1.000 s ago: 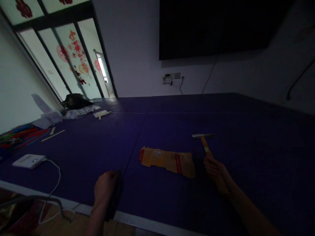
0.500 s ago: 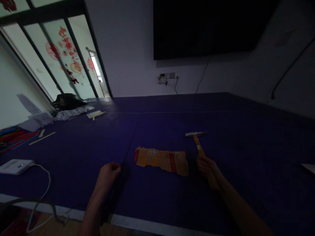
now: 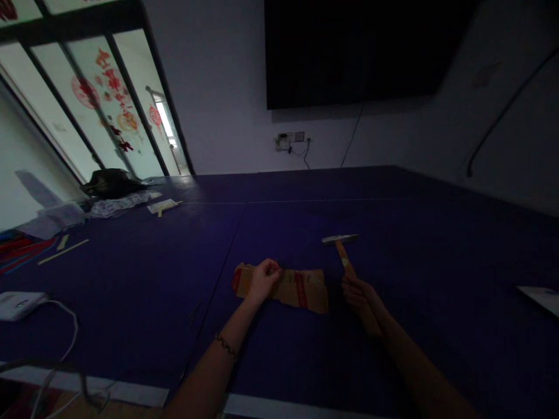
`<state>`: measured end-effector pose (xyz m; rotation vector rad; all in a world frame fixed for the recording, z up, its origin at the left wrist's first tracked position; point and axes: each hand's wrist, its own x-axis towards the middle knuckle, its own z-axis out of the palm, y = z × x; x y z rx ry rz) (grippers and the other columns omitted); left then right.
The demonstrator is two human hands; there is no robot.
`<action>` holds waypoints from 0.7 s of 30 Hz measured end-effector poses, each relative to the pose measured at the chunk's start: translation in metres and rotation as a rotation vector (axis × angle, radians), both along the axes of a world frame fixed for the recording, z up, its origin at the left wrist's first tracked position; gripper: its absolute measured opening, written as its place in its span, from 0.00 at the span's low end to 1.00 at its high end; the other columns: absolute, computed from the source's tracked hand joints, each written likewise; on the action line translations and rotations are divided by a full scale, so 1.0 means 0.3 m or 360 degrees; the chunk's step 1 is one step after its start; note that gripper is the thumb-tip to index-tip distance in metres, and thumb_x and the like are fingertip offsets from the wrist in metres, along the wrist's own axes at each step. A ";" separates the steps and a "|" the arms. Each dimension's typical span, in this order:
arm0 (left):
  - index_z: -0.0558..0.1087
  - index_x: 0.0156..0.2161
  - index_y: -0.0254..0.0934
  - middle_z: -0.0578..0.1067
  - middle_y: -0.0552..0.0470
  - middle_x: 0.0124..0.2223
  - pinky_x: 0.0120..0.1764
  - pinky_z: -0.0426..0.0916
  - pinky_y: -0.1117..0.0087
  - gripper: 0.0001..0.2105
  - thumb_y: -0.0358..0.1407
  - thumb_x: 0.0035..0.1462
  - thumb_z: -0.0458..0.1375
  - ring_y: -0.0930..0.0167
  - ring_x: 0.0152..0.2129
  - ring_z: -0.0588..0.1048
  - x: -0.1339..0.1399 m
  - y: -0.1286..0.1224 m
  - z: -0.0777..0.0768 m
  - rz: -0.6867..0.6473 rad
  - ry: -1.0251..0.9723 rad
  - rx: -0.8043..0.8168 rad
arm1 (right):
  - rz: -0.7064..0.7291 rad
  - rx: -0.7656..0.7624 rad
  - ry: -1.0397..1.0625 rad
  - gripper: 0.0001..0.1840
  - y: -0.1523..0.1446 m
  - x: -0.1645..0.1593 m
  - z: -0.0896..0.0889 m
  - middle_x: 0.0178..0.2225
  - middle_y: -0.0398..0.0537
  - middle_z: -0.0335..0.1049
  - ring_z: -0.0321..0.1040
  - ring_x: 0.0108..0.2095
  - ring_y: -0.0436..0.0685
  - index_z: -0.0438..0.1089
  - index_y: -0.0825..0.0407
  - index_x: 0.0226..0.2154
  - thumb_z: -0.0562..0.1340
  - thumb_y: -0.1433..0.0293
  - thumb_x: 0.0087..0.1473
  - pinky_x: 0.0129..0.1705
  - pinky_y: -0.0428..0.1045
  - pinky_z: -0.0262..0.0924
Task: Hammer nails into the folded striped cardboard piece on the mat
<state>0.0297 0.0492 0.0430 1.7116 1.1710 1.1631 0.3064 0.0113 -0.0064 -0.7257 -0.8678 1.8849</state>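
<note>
My right hand [image 3: 360, 297] is wrapped round the wooden handle of a hammer [image 3: 345, 256], whose metal head points away from me, raised to the right of a torn piece of cardboard [image 3: 311, 291]. Over the left part of that brown cardboard, marked with red bands, is my left hand [image 3: 263, 278], thumb and fingertips pinched together. Whatever is in the pinch is too small and dark to name. A few thin dark slivers [image 3: 194, 312] lie on the purple tabletop [image 3: 279, 349] left of my left forearm.
A white device [image 3: 20, 305] with a white cable sits at the left. Behind it are red and blue strips [image 3: 26, 253], yellow sticks [image 3: 63, 252] and a black bag [image 3: 111, 183]. At the right edge lies a pale flat object [image 3: 541, 298]. A seam crosses the tabletop.
My left hand has moved right, from beside the table seam onto the cardboard, still pinched. The right hand keeps its hold on the hammer. The view has shifted slightly.
</note>
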 end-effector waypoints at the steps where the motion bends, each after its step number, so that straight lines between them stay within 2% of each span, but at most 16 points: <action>1: 0.67 0.25 0.33 0.67 0.57 0.22 0.26 0.60 0.78 0.02 0.30 0.43 0.54 0.77 0.20 0.65 0.008 -0.001 -0.015 0.0011 0.0032 0.0025 | 0.0011 0.0005 0.0013 0.23 0.004 0.002 -0.007 0.08 0.27 0.35 0.25 0.07 0.41 0.47 0.50 0.15 0.63 0.59 0.38 0.05 0.38 0.37; 6: 0.71 0.32 0.34 0.74 0.53 0.28 0.32 0.64 0.74 0.07 0.27 0.44 0.54 0.74 0.25 0.70 0.010 -0.017 -0.045 0.0032 0.0226 0.0151 | 0.0025 0.0013 0.0065 0.18 0.003 0.009 -0.018 0.08 0.28 0.35 0.26 0.08 0.41 0.52 0.50 0.17 0.62 0.61 0.41 0.06 0.38 0.39; 9: 0.73 0.30 0.34 0.76 0.51 0.30 0.35 0.64 0.72 0.06 0.28 0.46 0.55 0.72 0.28 0.72 0.007 -0.025 -0.041 0.0033 0.0373 0.0184 | 0.0025 0.0009 0.0079 0.16 -0.006 0.009 -0.011 0.09 0.28 0.35 0.26 0.08 0.41 0.52 0.50 0.18 0.60 0.62 0.43 0.06 0.37 0.39; 14: 0.74 0.29 0.36 0.76 0.52 0.29 0.35 0.64 0.72 0.06 0.31 0.49 0.54 0.71 0.29 0.73 0.010 -0.028 -0.041 -0.0062 0.0570 0.0208 | 0.0012 -0.0003 0.0075 0.17 -0.012 0.008 -0.005 0.09 0.28 0.36 0.25 0.08 0.41 0.52 0.50 0.18 0.61 0.62 0.43 0.07 0.37 0.40; 21: 0.74 0.29 0.36 0.77 0.51 0.31 0.35 0.64 0.72 0.08 0.32 0.50 0.52 0.70 0.30 0.73 0.011 -0.022 -0.056 -0.0109 0.0664 0.0217 | -0.0030 -0.0022 0.0015 0.17 -0.009 0.009 -0.007 0.09 0.28 0.37 0.26 0.08 0.41 0.52 0.50 0.18 0.61 0.61 0.42 0.07 0.38 0.40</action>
